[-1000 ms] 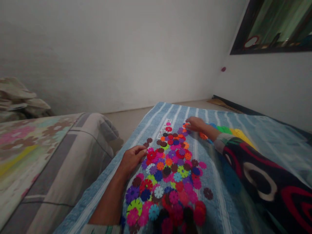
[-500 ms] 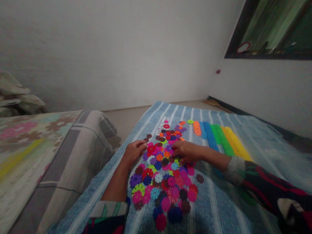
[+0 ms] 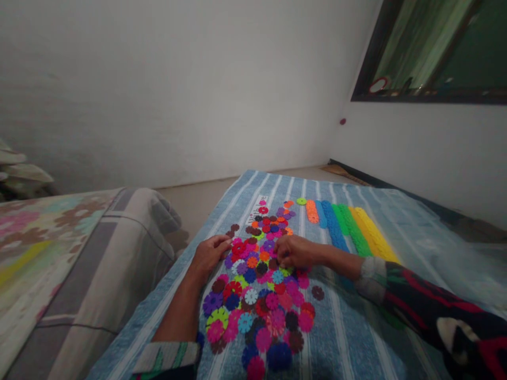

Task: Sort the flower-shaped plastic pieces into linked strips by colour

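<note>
A pile of notched, flower-shaped plastic discs point(image 3: 251, 295) in many colours covers the middle of the striped blue cloth. My left hand point(image 3: 210, 257) rests at the pile's left edge, its fingertips drawn together beside brown and pink discs; whatever lies between them is too small to make out. Over the pile's right side, my right hand point(image 3: 295, 251) is closed, fingers curled down onto the discs. Its fingertips are partly hidden, so anything pinched there does not show.
To the right lie rows of sorted discs: orange point(image 3: 312, 211), blue point(image 3: 335, 224), green point(image 3: 352, 227) and yellow point(image 3: 374, 232). A lone lime disc point(image 3: 301, 201) sits at their far left end. Clear plastic point(image 3: 447, 253) lies beyond the yellow row. A cloth-covered bed or seat point(image 3: 130, 253) stands left.
The view has swung slightly right, so everything sits further left. My right hand's fingers, spread lower over the discs before, are now curled closer together. My left hand stays at the pile's edge.
</note>
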`<state>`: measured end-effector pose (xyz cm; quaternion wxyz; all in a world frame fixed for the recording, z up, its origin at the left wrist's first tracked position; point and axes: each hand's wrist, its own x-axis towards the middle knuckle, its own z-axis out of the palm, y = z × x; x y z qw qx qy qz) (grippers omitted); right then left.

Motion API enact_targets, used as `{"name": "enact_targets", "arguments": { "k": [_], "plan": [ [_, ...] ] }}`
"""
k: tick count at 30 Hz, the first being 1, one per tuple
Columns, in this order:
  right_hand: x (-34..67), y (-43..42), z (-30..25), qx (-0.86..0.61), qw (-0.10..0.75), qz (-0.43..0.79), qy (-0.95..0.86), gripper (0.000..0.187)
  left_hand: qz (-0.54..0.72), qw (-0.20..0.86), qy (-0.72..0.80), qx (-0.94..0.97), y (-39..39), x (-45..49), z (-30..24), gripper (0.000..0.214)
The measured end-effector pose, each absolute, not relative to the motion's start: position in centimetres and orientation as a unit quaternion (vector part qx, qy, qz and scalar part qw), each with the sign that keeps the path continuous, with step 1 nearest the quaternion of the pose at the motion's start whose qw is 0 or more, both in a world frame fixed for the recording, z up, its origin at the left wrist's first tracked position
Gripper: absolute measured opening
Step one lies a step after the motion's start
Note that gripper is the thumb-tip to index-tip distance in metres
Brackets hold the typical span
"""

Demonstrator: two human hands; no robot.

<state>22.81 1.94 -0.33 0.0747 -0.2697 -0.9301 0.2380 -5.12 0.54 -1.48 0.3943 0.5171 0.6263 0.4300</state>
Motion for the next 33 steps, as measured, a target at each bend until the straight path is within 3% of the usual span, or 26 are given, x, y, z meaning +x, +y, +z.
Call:
{"name": "enact_targets", "arguments": {
  "k": [4, 8, 13, 33],
  "plan": [
    [23.4, 3.9, 0.2, -0.326, 0.134, 0.340, -0.872, 0.008, 0.421, 0.383, 0.634, 0.524, 0.8, -5.4, -1.7, 0.044],
    [25.9, 8.7, 1.8, -0.534, 0.194, 0.207, -0.796, 0.011, 0.408, 0.368, 0.638, 0.539, 1.0, -5.7, -1.8, 0.044],
    [29.9, 15.2, 2.6, -0.643, 0.208, 0.102, -0.730, 0.026, 0.396, 0.359, 0.647, 0.544, 1.1, -5.9, -1.9, 0.044],
    [32.1, 20.4, -1.3, -0.686, 0.130, 0.009, -0.716, 0.031, 0.390, 0.358, 0.660, 0.533, 1.0, -5.8, -2.0, 0.040]
  ]
}}
